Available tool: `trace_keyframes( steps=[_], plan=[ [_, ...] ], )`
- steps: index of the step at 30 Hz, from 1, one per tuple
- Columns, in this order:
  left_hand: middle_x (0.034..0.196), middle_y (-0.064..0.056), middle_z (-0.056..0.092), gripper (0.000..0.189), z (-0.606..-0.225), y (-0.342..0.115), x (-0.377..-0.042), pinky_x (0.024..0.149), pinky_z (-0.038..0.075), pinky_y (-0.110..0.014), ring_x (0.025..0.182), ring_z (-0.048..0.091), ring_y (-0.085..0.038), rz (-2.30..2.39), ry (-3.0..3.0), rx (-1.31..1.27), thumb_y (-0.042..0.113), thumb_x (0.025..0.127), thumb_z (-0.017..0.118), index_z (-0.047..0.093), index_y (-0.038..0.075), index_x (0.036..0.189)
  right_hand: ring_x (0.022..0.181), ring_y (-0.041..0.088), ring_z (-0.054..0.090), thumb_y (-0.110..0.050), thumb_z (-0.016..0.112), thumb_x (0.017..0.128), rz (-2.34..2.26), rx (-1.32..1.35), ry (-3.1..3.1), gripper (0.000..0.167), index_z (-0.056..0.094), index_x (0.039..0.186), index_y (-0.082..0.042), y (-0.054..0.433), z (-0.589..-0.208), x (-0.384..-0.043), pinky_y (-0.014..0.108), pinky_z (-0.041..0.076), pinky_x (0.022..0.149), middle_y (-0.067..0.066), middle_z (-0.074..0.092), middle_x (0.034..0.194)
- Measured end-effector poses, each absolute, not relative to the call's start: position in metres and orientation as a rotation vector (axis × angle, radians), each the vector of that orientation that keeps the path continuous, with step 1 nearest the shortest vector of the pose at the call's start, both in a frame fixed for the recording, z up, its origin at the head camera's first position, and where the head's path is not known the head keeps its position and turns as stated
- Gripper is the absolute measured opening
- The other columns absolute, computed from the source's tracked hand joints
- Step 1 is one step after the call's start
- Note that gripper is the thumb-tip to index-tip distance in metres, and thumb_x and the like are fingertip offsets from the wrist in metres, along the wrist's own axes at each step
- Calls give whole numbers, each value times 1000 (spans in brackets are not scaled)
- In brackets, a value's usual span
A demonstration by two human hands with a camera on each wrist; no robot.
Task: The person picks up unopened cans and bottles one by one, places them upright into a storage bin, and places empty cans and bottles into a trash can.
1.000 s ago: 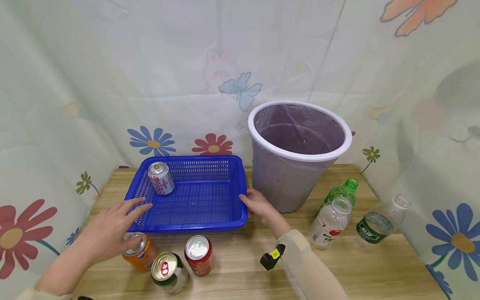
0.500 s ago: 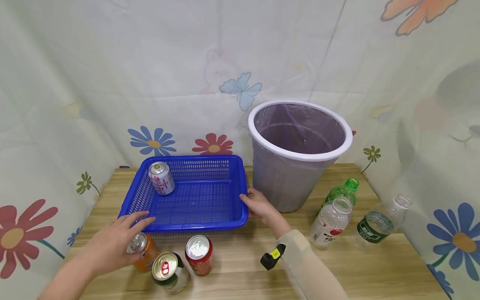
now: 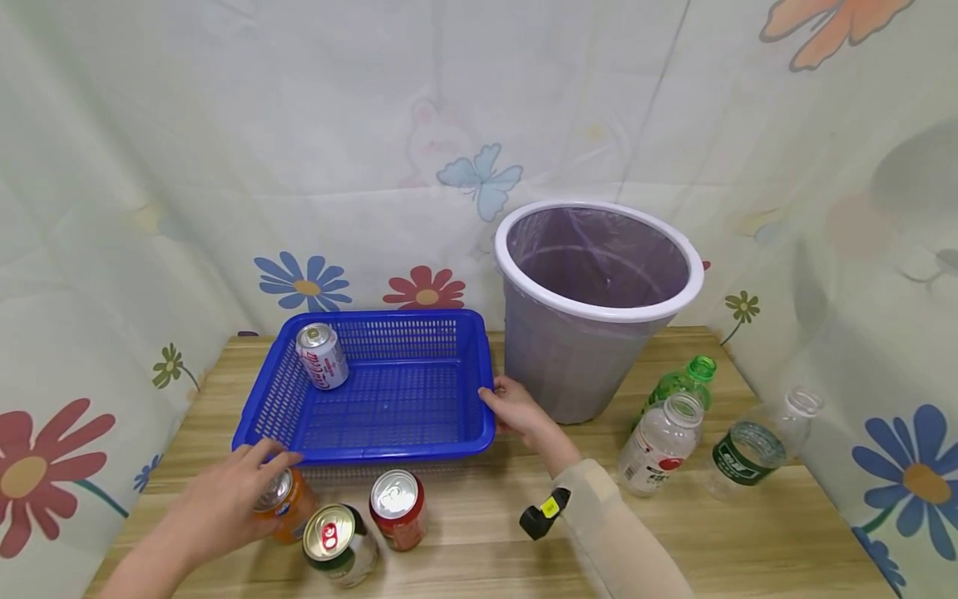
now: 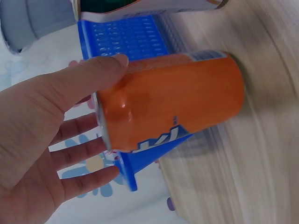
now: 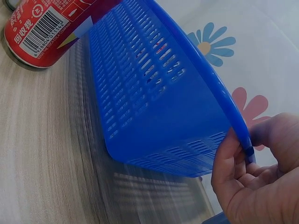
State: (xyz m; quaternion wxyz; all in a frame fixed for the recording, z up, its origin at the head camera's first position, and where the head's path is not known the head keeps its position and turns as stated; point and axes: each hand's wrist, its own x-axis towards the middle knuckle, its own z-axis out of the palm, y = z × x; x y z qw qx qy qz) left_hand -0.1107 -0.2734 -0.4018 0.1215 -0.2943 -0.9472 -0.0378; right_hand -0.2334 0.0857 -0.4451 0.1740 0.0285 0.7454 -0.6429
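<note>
My left hand (image 3: 228, 502) is at the top of an orange soda can (image 3: 292, 509), thumb on one side and fingers reaching round the other. In the left wrist view the thumb lies on the can's upper edge, and some fingertips are hidden behind it. The can stands on the table, just in front of a blue plastic basket (image 3: 397, 453). My right hand (image 3: 521, 413) pinches the basket's right rim, thumb and curled fingers on either side. A white cola can (image 3: 324, 363) stands in the basket's back left part.
Near the orange can stand a green-and-white can (image 3: 340, 549) and a red can (image 3: 397, 512). A grey trash bin (image 3: 569, 366) with a liner stands right of the basket. Further right are a green bottle (image 3: 677, 387), a clear bottle (image 3: 659, 449) and a green-labelled bottle (image 3: 752, 453).
My left hand has come down from over the basket's front left corner onto the orange can, its fingers drawing in around the top. My right hand and the basket stay put.
</note>
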Motion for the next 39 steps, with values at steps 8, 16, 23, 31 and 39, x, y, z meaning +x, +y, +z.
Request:
trace_keyframes(
  steps=[8,16,23,31,39],
  plan=[
    [96,0,51,57,-410,-270,-110,56,48,-27,83,49,-17,-89,-2777,-838,26,49,88,61,16,98,64,14,61,-16,49,94,-1821,95,2111,21,47,108,0,86,-448,-234,26,50,52,19,63,99],
    [96,-1,50,57,-409,-269,-106,55,47,-28,83,47,-18,-89,-2808,-822,23,49,89,61,15,98,66,14,62,-19,47,96,-1819,83,2099,26,44,112,2,86,-449,-233,25,50,50,24,61,104],
    [94,0,50,57,-409,-270,-104,60,49,-30,82,47,-18,-92,-2844,-821,24,48,89,61,15,97,69,16,63,-17,48,95,-1833,94,2087,24,46,111,1,86,-446,-232,28,52,55,21,62,102],
    [98,-2,51,59,-411,-270,-104,60,50,-32,84,49,-20,-92,-2858,-812,24,49,89,63,15,101,69,16,63,-17,49,94,-1827,106,2098,23,46,110,0,86,-445,-233,28,52,55,20,62,102],
    [99,-3,51,57,-413,-270,-103,58,50,-33,78,52,-21,-114,-2853,-808,21,49,89,63,18,100,69,17,63,-17,49,95,-1816,110,2104,24,46,111,0,86,-444,-234,29,53,57,21,62,103]
  ],
)
